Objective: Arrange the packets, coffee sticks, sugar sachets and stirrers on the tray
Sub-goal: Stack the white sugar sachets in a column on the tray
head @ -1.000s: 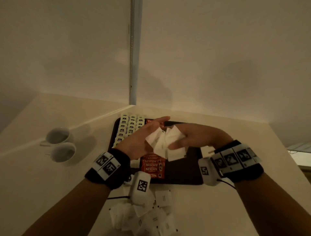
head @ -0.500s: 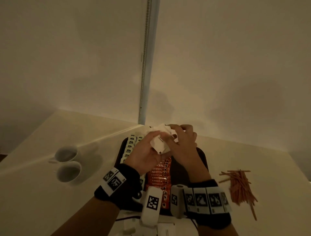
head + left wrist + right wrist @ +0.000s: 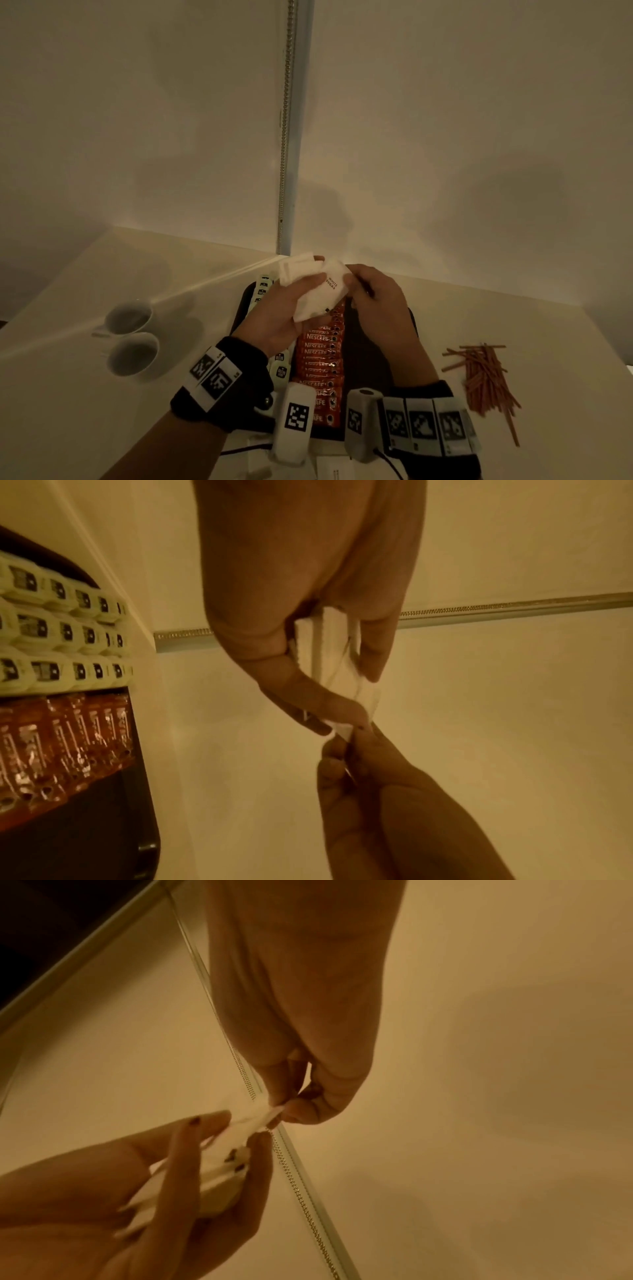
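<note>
My left hand grips a stack of white sugar sachets above the far end of the dark tray. My right hand pinches the edge of the top sachet, marked WHITE SUGAR. In the left wrist view the sachets sit between thumb and fingers, and the right hand pinches their corner. On the tray lie rows of pale packets at left and a column of red coffee sticks in the middle. The tray's right part is bare.
A loose pile of orange-brown stirrers lies on the table right of the tray. Two white cups stand to the left. More white sachets lie at the near table edge. The wall corner with a metal strip rises behind.
Both hands have risen and moved toward the far end of the tray with the sachets, which are now gathered into a tighter stack. The view has tilted up and right, showing the stirrers.
</note>
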A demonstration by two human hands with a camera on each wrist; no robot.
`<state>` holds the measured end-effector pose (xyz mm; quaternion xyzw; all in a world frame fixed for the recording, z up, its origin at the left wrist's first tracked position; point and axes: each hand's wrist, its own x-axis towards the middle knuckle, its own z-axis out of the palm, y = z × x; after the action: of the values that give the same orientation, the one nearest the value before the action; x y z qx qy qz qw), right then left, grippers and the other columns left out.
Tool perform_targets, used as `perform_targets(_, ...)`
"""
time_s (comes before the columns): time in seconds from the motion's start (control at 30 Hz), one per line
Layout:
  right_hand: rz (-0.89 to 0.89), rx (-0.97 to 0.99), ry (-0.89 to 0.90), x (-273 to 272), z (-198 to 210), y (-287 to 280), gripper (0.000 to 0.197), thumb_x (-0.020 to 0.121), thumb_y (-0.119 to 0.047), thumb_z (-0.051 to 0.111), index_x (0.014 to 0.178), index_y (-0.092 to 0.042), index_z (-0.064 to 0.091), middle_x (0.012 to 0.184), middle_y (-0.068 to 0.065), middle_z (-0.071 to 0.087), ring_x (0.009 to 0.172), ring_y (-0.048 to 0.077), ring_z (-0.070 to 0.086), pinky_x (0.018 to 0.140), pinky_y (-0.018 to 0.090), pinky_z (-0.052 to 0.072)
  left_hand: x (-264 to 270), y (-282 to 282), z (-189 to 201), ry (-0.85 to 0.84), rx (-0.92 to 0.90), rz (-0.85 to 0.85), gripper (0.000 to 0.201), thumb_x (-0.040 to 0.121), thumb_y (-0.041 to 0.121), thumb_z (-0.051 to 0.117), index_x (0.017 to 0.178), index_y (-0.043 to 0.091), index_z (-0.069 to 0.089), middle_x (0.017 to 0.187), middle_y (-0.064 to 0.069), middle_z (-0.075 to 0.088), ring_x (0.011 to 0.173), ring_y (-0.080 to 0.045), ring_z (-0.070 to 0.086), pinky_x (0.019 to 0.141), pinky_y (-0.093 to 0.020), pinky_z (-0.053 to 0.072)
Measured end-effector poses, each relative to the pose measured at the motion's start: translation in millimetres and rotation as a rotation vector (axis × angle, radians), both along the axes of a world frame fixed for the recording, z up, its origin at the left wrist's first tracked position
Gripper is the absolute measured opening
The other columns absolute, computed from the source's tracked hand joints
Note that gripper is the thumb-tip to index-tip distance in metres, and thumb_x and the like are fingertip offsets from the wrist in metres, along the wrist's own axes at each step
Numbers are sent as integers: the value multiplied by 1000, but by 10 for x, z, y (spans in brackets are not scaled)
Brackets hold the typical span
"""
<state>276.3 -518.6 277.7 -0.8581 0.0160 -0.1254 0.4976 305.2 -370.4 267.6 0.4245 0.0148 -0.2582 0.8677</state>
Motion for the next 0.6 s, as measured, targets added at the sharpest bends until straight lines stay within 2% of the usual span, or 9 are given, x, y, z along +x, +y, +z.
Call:
perform_targets(0.13, -28, 362, 80, -26, 58, -46, 12, 90, -18, 58, 90, -12, 68, 86, 2, 68, 65, 1, 57, 58, 14, 45, -48, 54, -52, -122, 93, 38, 38, 82, 3, 65, 113, 24, 62, 99, 1, 72, 83, -16, 71, 51, -24, 55)
perform_targets(0.2, -16, 579, 141, -34, 68, -35, 12, 90, -17, 59, 86, -9, 67, 82, 4, 67, 63, 5, 59, 53, 15, 46, -73, 50, -86, -162, 84, 38, 43, 78, 1, 66, 114, 22, 61, 100, 0, 72, 87, -20, 70, 54, -25, 56)
perform_targets(0.27, -28, 694, 195, -17, 58, -24, 11, 89, -18, 59, 85, -11, 67, 83, 4, 68, 66, 11, 61, 50, 17, 46, -76, 32, -110, -181, 74, 39, 46, 73, 0, 67, 113, 21, 61, 103, -3, 72, 91, -24, 70, 56, -27, 58)
perform_targets(0.33, -16, 701, 221, 14, 19, -22, 12, 89, -20, 59, 91, -11, 66, 86, 4, 69, 68, 13, 64, 51, 18, 47, -54, 5, -141, -171, 52, 64, 44, 73, -1, 67, 111, 20, 62, 105, -4, 71, 92, -25, 69, 56, -26, 57)
perform_targets(0.43, 87, 635, 236, 41, -62, -25, 14, 88, -16, 58, 100, -11, 63, 89, 1, 71, 77, 13, 68, 64, 20, 53, 25, -38, -192, -108, 4, 139, 46, 73, -1, 65, 113, 20, 61, 107, -5, 71, 94, -23, 69, 58, -25, 57)
perform_targets(0.5, 108, 593, 234, 78, -111, -68, 6, 88, -10, 58, 91, -10, 62, 89, 1, 70, 81, 13, 68, 69, 22, 54, 107, -55, -236, -41, -33, 162, 47, 72, -1, 64, 114, 19, 61, 107, -7, 70, 98, -26, 68, 61, -27, 58)
perform_targets(0.57, 72, 592, 217, 182, -173, -173, 8, 88, -6, 57, 84, -12, 61, 92, 1, 68, 87, 15, 67, 71, 22, 54, 200, -50, -264, 58, -98, 151, 42, 74, -1, 60, 112, 17, 63, 104, -12, 70, 99, -30, 66, 66, -31, 60)
perform_targets(0.6, 37, 579, 211, 261, -216, -251, 10, 89, -4, 55, 85, -13, 60, 96, 2, 67, 92, 16, 66, 72, 21, 54, 245, -37, -268, 116, -141, 145, 39, 76, -1, 57, 112, 15, 64, 102, -15, 68, 99, -32, 64, 69, -34, 60)
